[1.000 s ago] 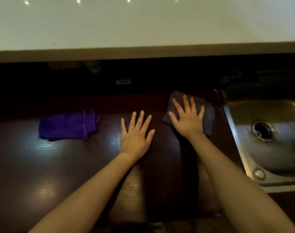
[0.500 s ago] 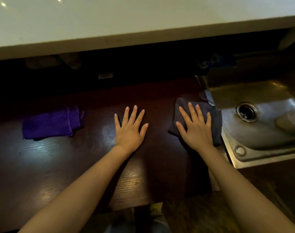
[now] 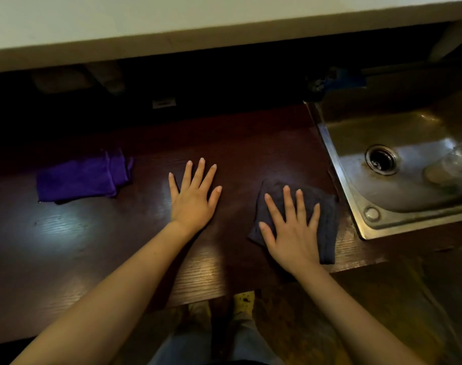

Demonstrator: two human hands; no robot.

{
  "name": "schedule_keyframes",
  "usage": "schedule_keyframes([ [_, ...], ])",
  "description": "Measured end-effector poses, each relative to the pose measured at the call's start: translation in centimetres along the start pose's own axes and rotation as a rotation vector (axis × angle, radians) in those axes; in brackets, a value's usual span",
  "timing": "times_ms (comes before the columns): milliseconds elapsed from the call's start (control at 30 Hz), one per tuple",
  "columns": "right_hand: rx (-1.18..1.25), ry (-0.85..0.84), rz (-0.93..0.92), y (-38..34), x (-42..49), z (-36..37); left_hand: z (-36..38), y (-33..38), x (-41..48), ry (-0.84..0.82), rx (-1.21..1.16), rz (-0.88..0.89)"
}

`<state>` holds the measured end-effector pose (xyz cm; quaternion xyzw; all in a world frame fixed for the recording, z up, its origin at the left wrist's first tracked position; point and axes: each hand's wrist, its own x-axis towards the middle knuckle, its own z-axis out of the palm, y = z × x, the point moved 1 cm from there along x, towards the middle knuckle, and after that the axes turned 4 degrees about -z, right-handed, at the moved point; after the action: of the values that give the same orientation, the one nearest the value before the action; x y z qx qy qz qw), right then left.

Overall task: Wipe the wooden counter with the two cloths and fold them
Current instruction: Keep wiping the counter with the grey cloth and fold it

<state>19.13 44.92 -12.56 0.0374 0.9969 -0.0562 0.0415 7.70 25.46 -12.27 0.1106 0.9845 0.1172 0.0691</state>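
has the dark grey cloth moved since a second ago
Yes. The dark grey cloth under the right hand has slid toward the counter's near edge, judged against the sink: it was by the far corner, now beside the near one.

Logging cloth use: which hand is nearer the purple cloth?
Left. The left hand lies flat just right of the purple cloth, not touching; the right hand presses the dark cloth farther right.
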Motion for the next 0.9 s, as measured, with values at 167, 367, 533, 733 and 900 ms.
schedule_keyframes([
  [167, 0.015, -0.001, -0.086, -4.0, -1.1, 0.3, -0.5, -1.6, -1.4, 0.041, 0.015, -0.001],
  [367, 0.041, -0.041, -0.246, -10.5, -2.3, 0.9, -1.5, -4.8, -2.9, 0.059, 0.029, -0.066],
  [533, 0.058, -0.073, -0.326, -14.0, -2.4, 1.1, -2.0, -7.4, -3.9, 0.079, 0.039, -0.102],
  [733, 0.073, -0.102, -0.383, -17.7, -1.9, 1.5, -2.4, -10.4, -5.0, 0.079, 0.024, -0.17],
  [900, 0.083, -0.142, -0.435, -20.5, -1.2, 1.7, -3.3, -12.9, -6.0, 0.097, -0.036, -0.188],
])
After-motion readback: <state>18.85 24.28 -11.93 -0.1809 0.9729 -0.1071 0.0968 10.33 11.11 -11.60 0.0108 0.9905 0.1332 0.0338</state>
